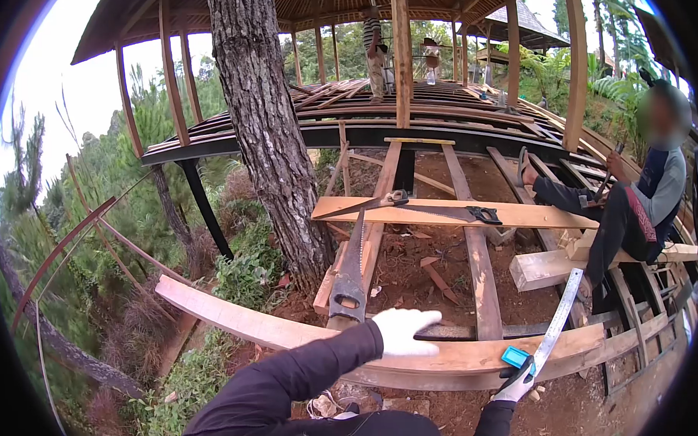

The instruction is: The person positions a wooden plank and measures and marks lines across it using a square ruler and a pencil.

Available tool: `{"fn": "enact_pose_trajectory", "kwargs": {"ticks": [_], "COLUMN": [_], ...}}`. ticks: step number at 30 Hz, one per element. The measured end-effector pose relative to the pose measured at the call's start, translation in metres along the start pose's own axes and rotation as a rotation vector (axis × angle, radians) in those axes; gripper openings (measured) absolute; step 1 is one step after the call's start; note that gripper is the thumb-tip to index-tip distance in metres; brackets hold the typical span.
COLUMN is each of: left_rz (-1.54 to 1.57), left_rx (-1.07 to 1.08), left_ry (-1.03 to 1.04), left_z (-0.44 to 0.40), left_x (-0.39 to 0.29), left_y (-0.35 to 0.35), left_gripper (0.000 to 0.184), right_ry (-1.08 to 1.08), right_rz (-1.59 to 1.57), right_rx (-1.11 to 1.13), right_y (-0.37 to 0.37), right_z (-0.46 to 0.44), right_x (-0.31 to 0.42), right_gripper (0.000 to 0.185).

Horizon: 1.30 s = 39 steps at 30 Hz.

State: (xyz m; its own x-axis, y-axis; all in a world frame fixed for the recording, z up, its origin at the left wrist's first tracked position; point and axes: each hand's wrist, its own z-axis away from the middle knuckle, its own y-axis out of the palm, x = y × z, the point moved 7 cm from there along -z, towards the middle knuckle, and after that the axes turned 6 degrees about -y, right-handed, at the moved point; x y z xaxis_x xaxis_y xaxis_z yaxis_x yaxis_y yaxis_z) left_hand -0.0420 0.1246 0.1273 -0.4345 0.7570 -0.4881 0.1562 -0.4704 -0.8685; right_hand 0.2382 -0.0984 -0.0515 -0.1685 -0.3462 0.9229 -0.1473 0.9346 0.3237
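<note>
My left hand (pixel 403 332), in a white glove, is over the long pale plank (pixel 484 355) in front of me. Its fingers stretch to the right and hold nothing. In my right hand (pixel 515 383), gloved in white and black, is a try square (pixel 554 318) with a blue handle and a marked metal blade. The blade points up and away, past the plank's right part; whether it touches the wood I cannot tell. A handsaw (pixel 347 283) leans just beyond the plank, left of my left hand, its handle nearest me.
Two more saws, one with a black handle (pixel 483 214), lie on a crosswise board (pixel 441 212). A tree trunk (pixel 265 121) rises at left. A seated person (pixel 663 176) works at right beside a thick timber (pixel 539 270). Others stand under the roofed frame behind open joists.
</note>
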Motion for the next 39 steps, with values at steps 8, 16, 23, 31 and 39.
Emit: {"fn": "enact_pose_trajectory", "kwargs": {"ticks": [8, 16, 23, 31, 39], "left_rz": [-0.248, -0.291, -0.297, -0.273, -0.26], "left_rx": [-0.284, -0.307, -0.277, -0.291, -0.297], "left_ry": [0.112, 0.136, 0.126, 0.137, 0.135], "left_z": [0.012, 0.013, 0.014, 0.014, 0.016], "left_x": [-0.003, -0.006, -0.008, -0.009, -0.009], "left_y": [0.076, 0.074, 0.074, 0.072, 0.072], "left_gripper": [0.089, 0.083, 0.083, 0.081, 0.079], "right_ry": [0.027, 0.035, 0.026, 0.028, 0.032], "right_rz": [-0.022, -0.032, -0.017, -0.048, -0.038], "right_rx": [0.036, 0.054, 0.044, 0.021, 0.044], "right_y": [0.007, 0.001, -0.003, -0.007, -0.006], "right_z": [0.001, 0.001, -0.003, -0.005, -0.001], "right_x": [0.003, -0.003, -0.008, -0.019, -0.013], "right_gripper": [0.036, 0.035, 0.036, 0.034, 0.036]}}
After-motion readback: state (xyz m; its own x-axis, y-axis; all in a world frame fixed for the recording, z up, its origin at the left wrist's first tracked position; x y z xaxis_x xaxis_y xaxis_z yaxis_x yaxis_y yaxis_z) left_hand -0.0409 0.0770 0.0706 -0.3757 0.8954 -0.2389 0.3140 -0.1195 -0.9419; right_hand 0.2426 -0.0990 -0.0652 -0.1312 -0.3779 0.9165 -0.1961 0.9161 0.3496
